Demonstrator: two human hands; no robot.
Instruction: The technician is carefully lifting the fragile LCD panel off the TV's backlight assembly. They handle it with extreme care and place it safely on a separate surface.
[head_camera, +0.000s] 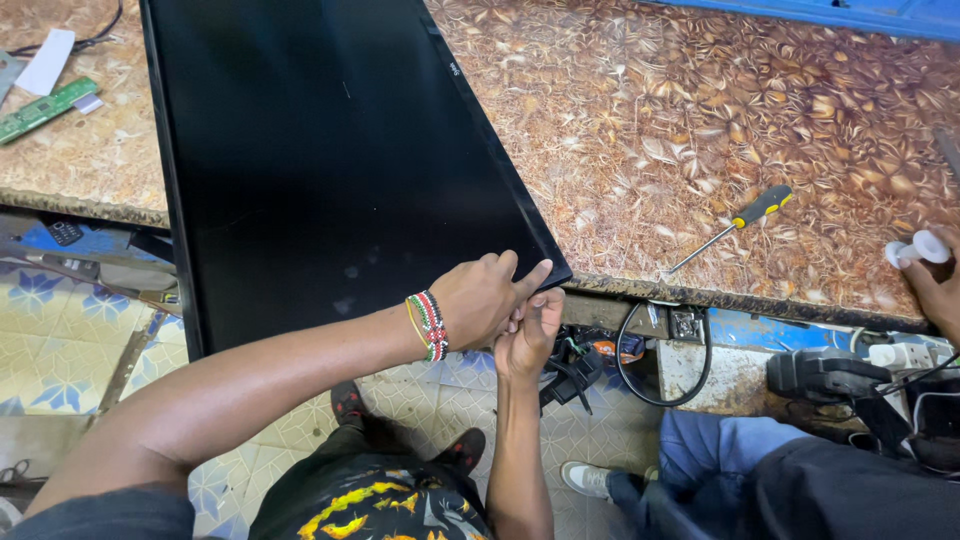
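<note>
the flat black screen panel (330, 160) lies face up across the worktop (720, 150), with its near end hanging out past the worktop's front edge over the tiled floor (60, 330). both of the person's hands meet at the panel's near right corner. the left hand (485, 300), with a beaded band at the wrist, rests on top of the corner, forefinger stretched along the bezel and the other fingers curled, so its grip is pressing on the frame more than closing round it. the right hand (530, 335) comes up from beneath the same corner, fingers bent against the underside and partly hidden by the left; whether it pinches the edge or only props it, i cannot tell.

the step in hand looks like working the bezel loose at this corner. the next move would likely call for steady pressure along the seam while the overhanging end stays supported, since that part has nothing under it.

to the right the worktop has open room: a screwdriver with a yellow and black handle (735, 222) lies well apart from the panel. further right another person's hand (935, 285) holds a small white part (920, 248). a green circuit board (45, 108) lies at the far left.
</note>
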